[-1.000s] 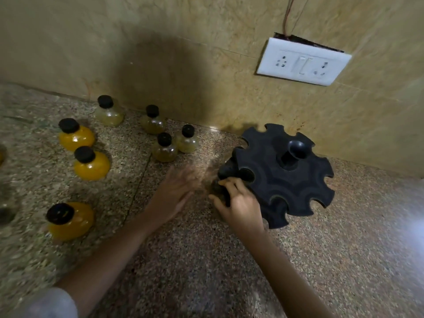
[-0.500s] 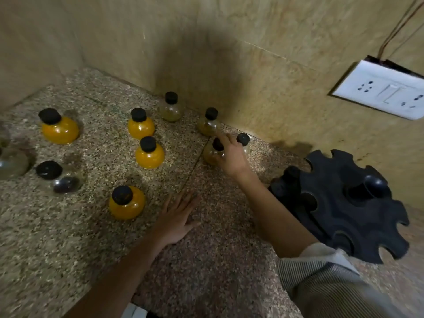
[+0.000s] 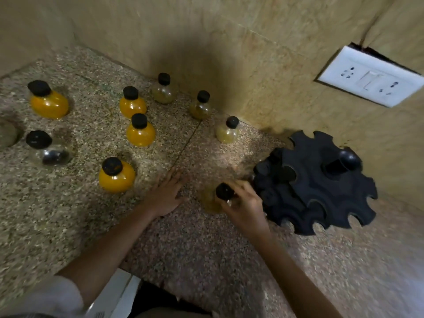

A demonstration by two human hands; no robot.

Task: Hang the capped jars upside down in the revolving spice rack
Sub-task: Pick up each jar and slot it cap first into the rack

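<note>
The black revolving spice rack (image 3: 321, 187) stands at the right on the speckled granite counter (image 3: 195, 249), its notched rim facing me. My right hand (image 3: 245, 207) grips a black-capped jar of olive-yellow spice (image 3: 214, 198) just left of the rack, cap up. My left hand (image 3: 166, 193) rests flat and open on the counter beside it. Several more capped jars stand upright to the left and behind: a bright yellow one (image 3: 117, 176) nearest, another yellow one (image 3: 140, 131), and an olive one (image 3: 227, 131) near the wall.
A tiled wall (image 3: 252, 65) runs close behind the jars and rack, meeting a side wall at the far left corner. A white socket plate (image 3: 369, 76) sits on the wall above the rack. A near-clear jar (image 3: 49, 149) stands at the left.
My right hand has left the far jars and come back toward the rack, carrying an olive-yellow jar with it. My left hand has stayed flat on the counter.
</note>
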